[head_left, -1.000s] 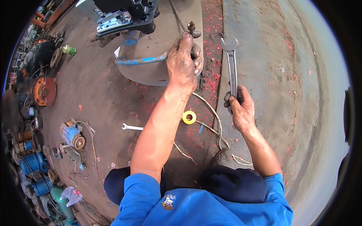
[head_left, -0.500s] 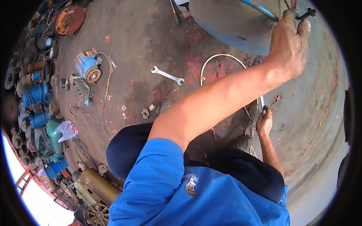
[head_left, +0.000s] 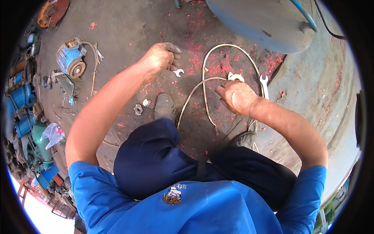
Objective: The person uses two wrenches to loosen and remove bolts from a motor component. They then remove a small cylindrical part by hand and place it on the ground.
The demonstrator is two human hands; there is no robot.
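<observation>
My left hand is closed low over the floor, fingers curled around a silver open-end wrench; only one jaw shows past the fingers. To the right, my right hand is palm down with its fingers bent under, so its grip is hidden. Just beyond its knuckles sits a pale yellow curved piece, where a whitish cable also reaches; whether the hand touches it is unclear. A second open-end wrench lies by my right wrist, its lower part behind the forearm.
A large blue-grey rounded metal body stands at the far right. A blue electric motor with a cord sits on the left. A hex nut lies near my boot. Piled machine parts line the left side.
My left hand has come back from the far right to the floor wrench on the left. My right hand has let go of the other wrench and moved forward. The view has shifted.
</observation>
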